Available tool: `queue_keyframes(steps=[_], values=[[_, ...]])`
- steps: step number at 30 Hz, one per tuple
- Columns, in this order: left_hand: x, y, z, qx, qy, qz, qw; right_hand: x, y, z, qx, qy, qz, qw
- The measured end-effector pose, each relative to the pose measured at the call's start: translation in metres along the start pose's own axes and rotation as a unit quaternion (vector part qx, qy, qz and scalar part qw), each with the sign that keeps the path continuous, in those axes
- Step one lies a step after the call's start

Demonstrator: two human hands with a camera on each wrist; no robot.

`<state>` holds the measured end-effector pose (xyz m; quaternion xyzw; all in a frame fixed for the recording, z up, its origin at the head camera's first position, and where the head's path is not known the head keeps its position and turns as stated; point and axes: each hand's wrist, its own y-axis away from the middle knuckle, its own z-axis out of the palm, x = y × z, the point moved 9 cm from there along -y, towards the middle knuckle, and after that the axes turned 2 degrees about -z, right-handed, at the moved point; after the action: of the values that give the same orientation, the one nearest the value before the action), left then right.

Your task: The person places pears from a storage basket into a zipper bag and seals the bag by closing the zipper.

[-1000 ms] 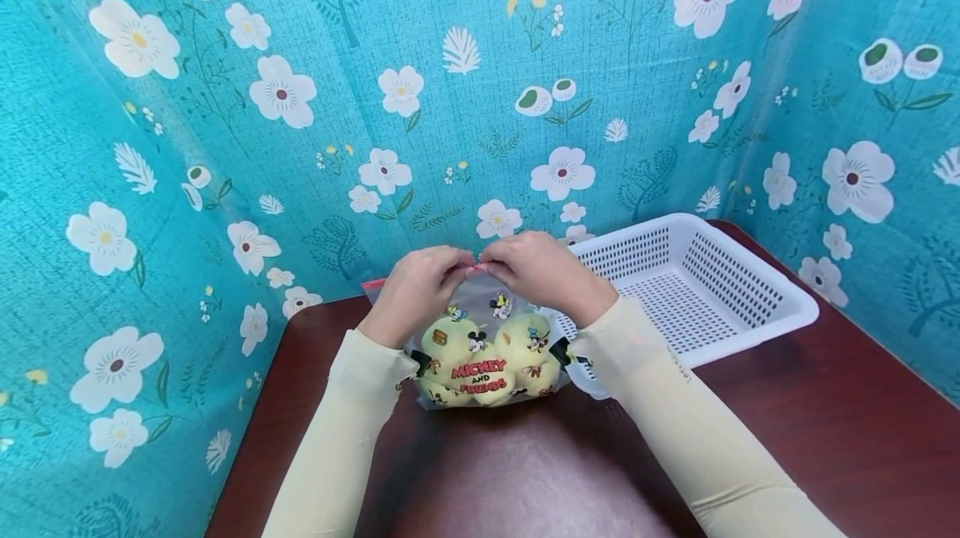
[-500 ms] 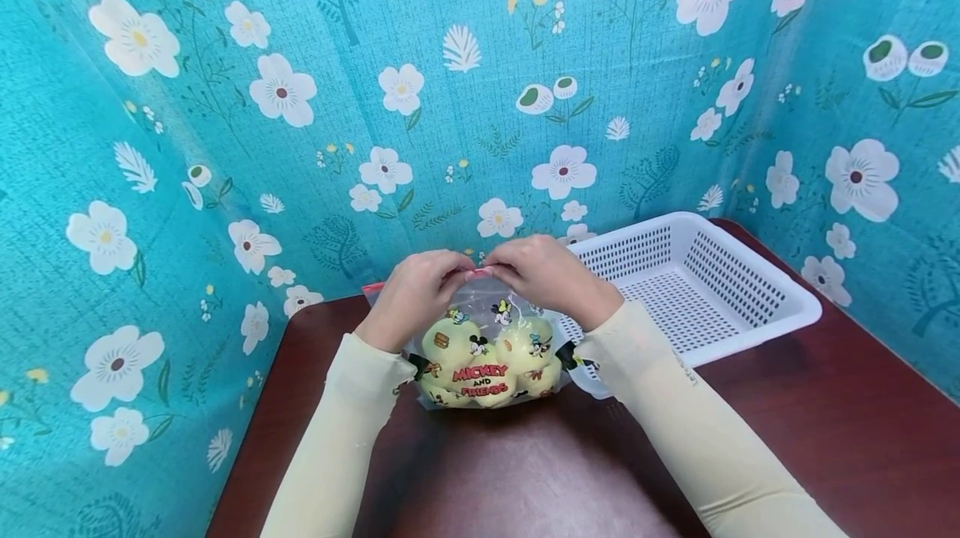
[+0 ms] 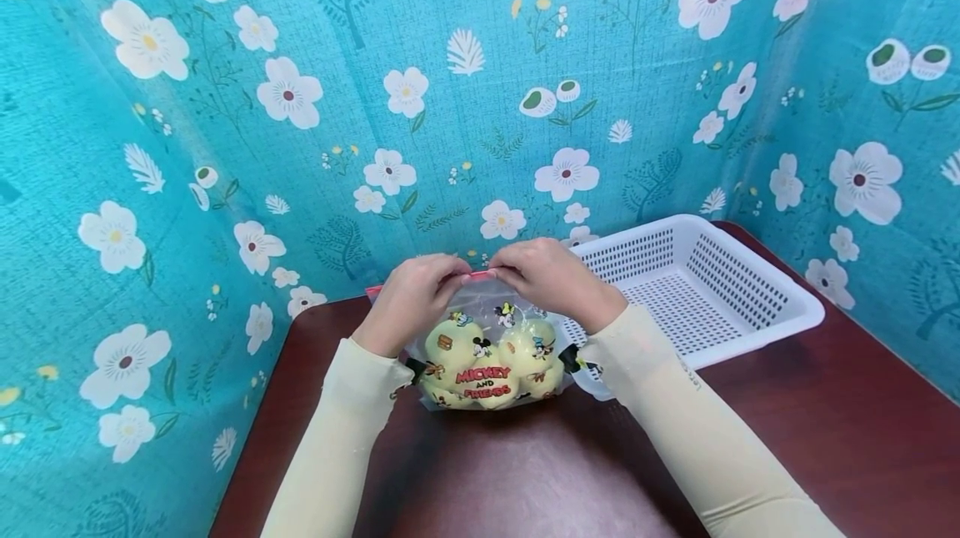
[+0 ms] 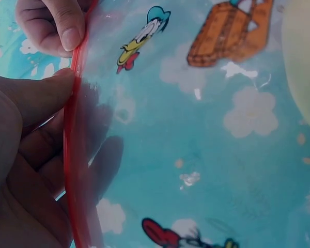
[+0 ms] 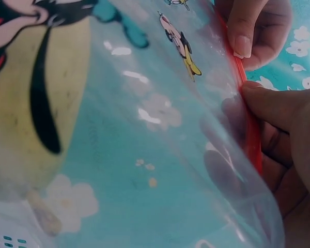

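A clear zip bag with cartoon prints and red "Mickey and Friends" lettering stands on the table, its red zip strip along the top. Inside sit several pale yellow-green round things, their kind unclear through the plastic. My left hand pinches the strip near its middle between thumb and fingers. Just to the right, my right hand pinches the same strip, with a short stretch of red showing between the two thumbs. In both wrist views, some fingers lie behind the plastic and show dimly through it.
A white perforated plastic basket stands at the right, partly behind the bag and right forearm. The dark red-brown table extends toward me. Behind it hangs a blue flowered cloth, also covering both sides.
My hands have come slightly lower and a little farther apart along the zip strip, baring more red between them. The bag and basket stay nearly in place; the view shifts slightly.
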<state>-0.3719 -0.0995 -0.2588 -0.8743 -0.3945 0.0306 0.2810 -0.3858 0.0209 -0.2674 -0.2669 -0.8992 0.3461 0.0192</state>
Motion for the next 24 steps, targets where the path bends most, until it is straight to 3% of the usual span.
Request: queue_keyframes(steps=[24], values=[[-0.0098, 0.0093, -0.0074, 0.01, -0.009, -0.008, 0.9999, -0.001, 0.0003, -0.0023, 0.011, 0.006, -0.01, 1.0]])
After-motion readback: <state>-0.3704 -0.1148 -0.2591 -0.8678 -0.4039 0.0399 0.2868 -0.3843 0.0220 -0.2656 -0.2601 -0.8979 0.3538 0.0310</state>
